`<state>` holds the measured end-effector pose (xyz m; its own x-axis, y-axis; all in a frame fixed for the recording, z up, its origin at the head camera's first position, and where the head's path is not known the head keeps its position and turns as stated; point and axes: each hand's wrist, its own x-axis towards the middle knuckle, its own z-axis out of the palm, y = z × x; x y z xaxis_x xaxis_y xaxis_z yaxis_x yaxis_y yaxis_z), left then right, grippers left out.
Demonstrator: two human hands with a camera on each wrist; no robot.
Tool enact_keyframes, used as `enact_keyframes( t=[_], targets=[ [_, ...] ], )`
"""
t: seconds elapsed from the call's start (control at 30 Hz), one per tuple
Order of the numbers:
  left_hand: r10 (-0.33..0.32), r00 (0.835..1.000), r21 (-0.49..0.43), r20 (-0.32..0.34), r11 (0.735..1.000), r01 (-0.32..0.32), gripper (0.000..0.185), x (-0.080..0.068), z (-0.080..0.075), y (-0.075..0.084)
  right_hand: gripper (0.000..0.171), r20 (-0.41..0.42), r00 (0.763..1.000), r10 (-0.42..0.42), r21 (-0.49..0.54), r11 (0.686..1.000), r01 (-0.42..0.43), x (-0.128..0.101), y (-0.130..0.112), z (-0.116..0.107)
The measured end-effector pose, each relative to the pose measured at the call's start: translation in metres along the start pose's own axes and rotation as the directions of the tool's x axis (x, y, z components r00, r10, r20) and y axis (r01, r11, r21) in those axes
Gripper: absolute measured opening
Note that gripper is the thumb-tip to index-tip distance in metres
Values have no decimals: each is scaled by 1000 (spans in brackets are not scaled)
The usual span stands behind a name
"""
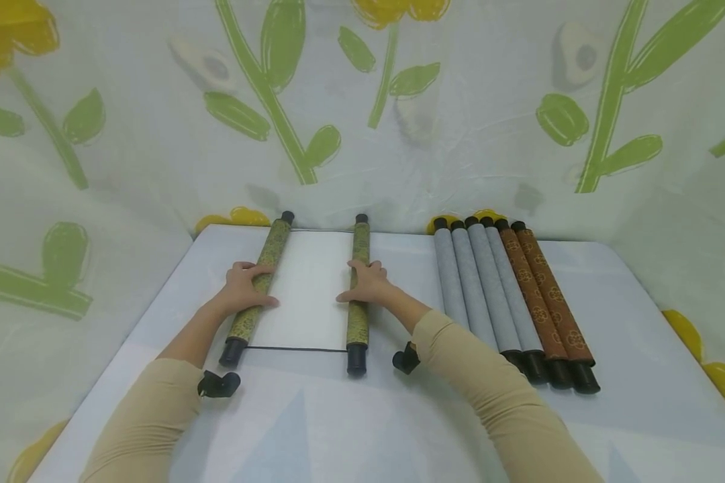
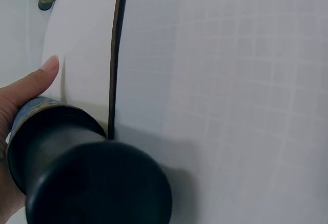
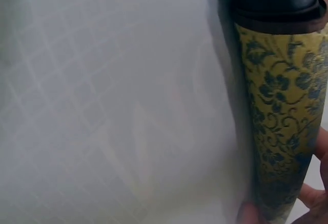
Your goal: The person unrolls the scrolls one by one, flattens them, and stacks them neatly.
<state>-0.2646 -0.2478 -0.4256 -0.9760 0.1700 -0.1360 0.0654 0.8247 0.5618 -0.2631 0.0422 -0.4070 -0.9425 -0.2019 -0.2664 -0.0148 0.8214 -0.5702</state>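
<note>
A hanging scroll lies partly unrolled on the table, its white sheet (image 1: 312, 288) showing between two rolled ends in yellow-green, dark-flowered cloth. My left hand (image 1: 242, 288) grips the left roll (image 1: 274, 241), thumb on the sheet side. Around the right roll (image 1: 358, 329) curls my right hand (image 1: 371, 282), its thumb reaching over toward the sheet. Black knobs cap both rolls; one knob (image 2: 100, 183) fills the lower left wrist view, with my left thumb beside it. The right wrist view shows the flowered cloth (image 3: 279, 96) up close, with fingertips at its edges.
To the right lie several rolled scrolls side by side, grey ones (image 1: 453, 282) and brown flowered ones (image 1: 556, 295), all with black ends. A white cloth backdrop (image 1: 477, 147) with printed plants rises behind the table (image 1: 362, 429). Black devices (image 1: 219, 384) sit at both wrists.
</note>
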Motion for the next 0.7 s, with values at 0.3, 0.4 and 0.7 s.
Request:
enact_keyframes(
  t=[0.3, 0.4, 0.7],
  targets=[
    [-22, 1000, -9, 19, 1000, 22, 71, -2, -5, 0, 78, 14, 999, 33, 51, 998, -34, 0, 1, -5],
    [-27, 1000, -6, 17, 1000, 27, 70, -2, -5, 2, 77, 23, 999, 44, 56, 997, -45, 1, 2, -6],
    [-55, 998, -27, 13, 998, 55, 66, -2, -4, -1, 78, 100, 987, 128, 211, 966, -147, 1, 7, -14]
  ],
)
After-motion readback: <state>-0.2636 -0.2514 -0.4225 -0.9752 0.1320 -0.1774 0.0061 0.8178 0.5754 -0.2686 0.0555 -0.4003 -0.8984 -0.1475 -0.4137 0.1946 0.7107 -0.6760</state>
